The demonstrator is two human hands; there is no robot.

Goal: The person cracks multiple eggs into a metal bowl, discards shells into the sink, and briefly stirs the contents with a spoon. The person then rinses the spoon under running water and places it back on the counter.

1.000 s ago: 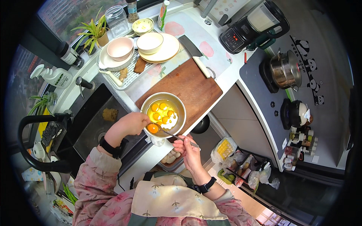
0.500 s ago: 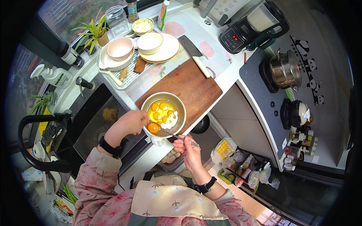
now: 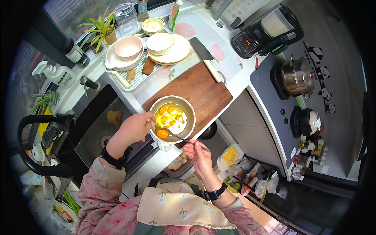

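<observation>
A round metal bowl (image 3: 190,124) sits on the near left part of the wooden cutting board, with several raw egg yolks (image 3: 171,110) and clear egg white in it. My left hand (image 3: 134,128) pinches the bowl's left rim between thumb and fingers. In my right hand (image 3: 199,157) is the dark handle of a metal spoon (image 3: 181,138), reaching in over the near rim. Its head lies inside the bowl at the near left, by one deeper orange yolk (image 3: 162,134); whether the spoon carries that yolk is hard to tell.
On the cutting board (image 3: 196,88) a cleaver (image 3: 202,49) rests along the far edge. Stacked bowls and plates (image 3: 182,49) stand behind. The black sink (image 3: 88,139) is at left; a blender (image 3: 250,37) and a steel pot (image 3: 295,78) are at right. Below the counter edge are bagged foods (image 3: 231,156).
My left fingers have slid slightly farther along the bowl's rim. The spoon and the orange yolk stay nearly in place in the bowl. The whole view has shifted a little.
</observation>
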